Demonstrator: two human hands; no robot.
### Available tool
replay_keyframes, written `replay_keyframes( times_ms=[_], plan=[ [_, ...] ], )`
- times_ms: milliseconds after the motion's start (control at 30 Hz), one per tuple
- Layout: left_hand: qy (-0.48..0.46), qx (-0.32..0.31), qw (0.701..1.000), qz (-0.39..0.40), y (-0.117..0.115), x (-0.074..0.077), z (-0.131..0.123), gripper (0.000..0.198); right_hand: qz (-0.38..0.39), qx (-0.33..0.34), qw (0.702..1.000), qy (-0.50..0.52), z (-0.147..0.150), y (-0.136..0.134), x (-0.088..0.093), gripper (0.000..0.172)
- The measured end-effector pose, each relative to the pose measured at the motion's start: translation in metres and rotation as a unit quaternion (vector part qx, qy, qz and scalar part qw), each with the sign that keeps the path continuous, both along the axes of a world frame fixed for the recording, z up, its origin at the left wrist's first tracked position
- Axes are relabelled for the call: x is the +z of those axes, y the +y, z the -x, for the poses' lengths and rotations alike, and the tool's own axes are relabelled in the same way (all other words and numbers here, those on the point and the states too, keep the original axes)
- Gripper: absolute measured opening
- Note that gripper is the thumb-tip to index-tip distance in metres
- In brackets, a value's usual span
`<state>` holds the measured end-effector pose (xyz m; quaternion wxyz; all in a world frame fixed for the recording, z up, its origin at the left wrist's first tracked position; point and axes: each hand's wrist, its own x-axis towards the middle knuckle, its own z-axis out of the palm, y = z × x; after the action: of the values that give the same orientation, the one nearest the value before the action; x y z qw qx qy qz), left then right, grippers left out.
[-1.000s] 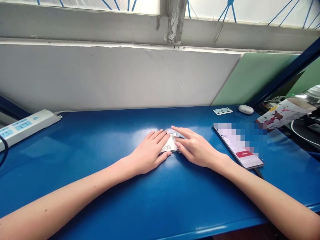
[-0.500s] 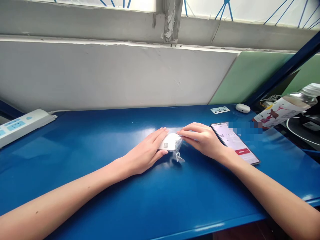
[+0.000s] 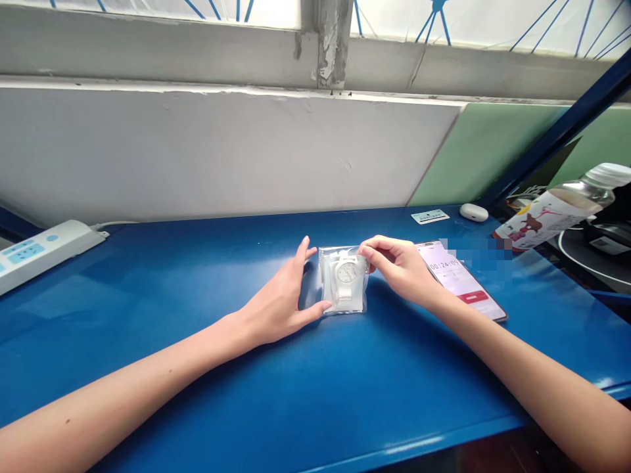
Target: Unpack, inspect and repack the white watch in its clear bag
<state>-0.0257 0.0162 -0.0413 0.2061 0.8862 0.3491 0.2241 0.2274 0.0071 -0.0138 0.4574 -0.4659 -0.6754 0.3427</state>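
Observation:
A clear plastic bag (image 3: 344, 284) with a white wristwatch inside stands nearly upright on the blue table (image 3: 315, 394), face towards me. My right hand (image 3: 401, 269) pinches the bag's upper right corner between thumb and fingers. My left hand (image 3: 283, 299) is open beside the bag's left edge, thumb touching its lower left corner, fingers stretched upward.
A phone (image 3: 461, 279) with a lit timer screen lies just right of my right hand. Farther back are a small card (image 3: 430, 216) and a white earbud case (image 3: 474, 212). A bottle (image 3: 562, 207) lies at the right. A white power strip (image 3: 39, 253) sits at the far left.
The bag lay flat under both hands with its white back showing. My right hand has lifted and turned it, so the watch face now shows. My left hand has opened beside it.

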Motion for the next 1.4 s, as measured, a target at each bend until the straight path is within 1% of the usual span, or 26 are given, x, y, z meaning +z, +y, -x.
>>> replay_keyframes(
  times_ms=[67, 233, 333, 400, 433, 467, 533, 600, 633, 667, 733, 767, 833, 967, 1033, 1100, 1200, 1300, 1400],
  plan=[
    [-0.003, -0.001, 1.0, -0.007, 0.0, -0.001, 0.001, 0.114, 0.041, 0.005, 0.999, 0.011, 0.001, 0.001, -0.003, 0.026],
    [0.011, -0.04, 0.998, -0.053, 0.001, 0.001, 0.003, 0.123, 0.076, 0.014, 0.997, 0.019, 0.005, 0.002, -0.014, 0.029],
    [0.014, -0.057, 0.997, -0.046, 0.001, 0.002, 0.003, 0.126, 0.115, 0.029, 0.993, 0.021, 0.007, 0.002, -0.019, 0.03],
    [0.011, -0.056, 0.998, -0.03, 0.001, 0.003, 0.003, 0.125, 0.123, 0.036, 0.992, 0.015, 0.008, 0.001, -0.022, 0.029],
    [0.012, -0.051, 0.998, -0.021, 0.001, 0.002, 0.002, 0.124, 0.112, 0.035, 0.993, -0.001, 0.008, 0.001, -0.022, 0.029],
    [0.017, -0.045, 0.999, -0.014, 0.001, 0.002, 0.002, 0.123, 0.085, 0.027, 0.996, -0.03, 0.007, 0.0, -0.023, 0.029],
    [0.034, -0.034, 0.999, -0.01, 0.002, 0.002, 0.001, 0.118, -0.008, 0.015, 0.992, -0.122, 0.005, -0.003, -0.023, 0.03],
    [0.05, -0.024, 0.998, -0.015, 0.002, 0.001, 0.0, 0.113, -0.102, 0.044, 0.966, -0.234, 0.001, -0.006, -0.021, 0.041],
    [0.056, -0.017, 0.998, -0.018, 0.002, 0.001, -0.001, 0.111, -0.13, 0.076, 0.948, -0.282, -0.001, -0.007, -0.02, 0.052],
    [0.06, -0.009, 0.998, -0.02, 0.002, 0.001, -0.001, 0.111, -0.141, 0.11, 0.931, -0.318, -0.003, -0.008, -0.019, 0.064],
    [0.07, 0.006, 0.997, -0.019, 0.001, 0.0, -0.003, 0.112, -0.125, 0.157, 0.911, -0.359, -0.005, -0.01, -0.018, 0.085],
    [0.075, 0.011, 0.997, -0.017, 0.001, 0.001, -0.003, 0.113, -0.11, 0.166, 0.907, -0.37, -0.006, -0.01, -0.018, 0.092],
    [0.087, 0.012, 0.996, -0.019, 0.0, 0.002, -0.004, 0.109, -0.08, 0.17, 0.906, -0.378, -0.007, -0.009, -0.017, 0.097],
    [0.122, -0.019, 0.992, -0.04, 0.003, 0.01, 0.0, 0.09, -0.055, 0.166, 0.914, -0.365, -0.009, -0.007, -0.015, 0.098],
    [0.135, -0.04, 0.989, -0.041, 0.008, 0.014, 0.004, 0.085, -0.047, 0.166, 0.917, -0.36, -0.01, -0.005, -0.013, 0.097],
    [0.142, -0.051, 0.988, -0.032, 0.013, 0.016, 0.007, 0.086, -0.04, 0.167, 0.918, -0.357, -0.01, -0.004, -0.012, 0.097],
    [0.134, -0.062, 0.989, -0.032, 0.018, 0.014, 0.01, 0.092, -0.031, 0.166, 0.918, -0.358, -0.011, -0.004, -0.013, 0.1],
    [0.134, -0.061, 0.989, -0.034, 0.018, 0.012, 0.009, 0.096, -0.029, 0.158, 0.915, -0.37, -0.012, -0.004, -0.016, 0.106],
    [0.135, -0.055, 0.989, -0.033, 0.016, 0.011, 0.008, 0.1, -0.043, 0.151, 0.912, -0.379, -0.011, -0.003, -0.019, 0.104]
  ],
)
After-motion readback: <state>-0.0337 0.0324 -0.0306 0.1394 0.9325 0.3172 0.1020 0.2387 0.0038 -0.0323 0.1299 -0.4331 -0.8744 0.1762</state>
